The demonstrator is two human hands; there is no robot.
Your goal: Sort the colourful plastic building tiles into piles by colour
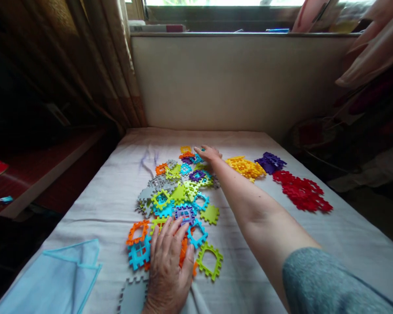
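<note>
My left hand [172,257] lies palm down with its fingers stretched over the near end of a pile of interlocking plastic building tiles. Under its fingertips is a purple window tile [184,214]; orange tiles show partly beneath the hand. Beside it are a blue window tile [139,253], an orange frame tile [138,232] and a lime frame tile [210,261]. My right hand [208,153] reaches to the far end of the pile, fingers apart, near a small blue tile [198,158]. Nothing shows in its grasp, though its palm is hidden.
To the right lie separate heaps of yellow tiles [246,168], purple tiles [270,162] and red tiles [301,191]. A light blue cloth [52,279] is at the front left of the sheet-covered surface [94,205]. A curtain [105,56] hangs at the left; a wall [212,83] stands behind.
</note>
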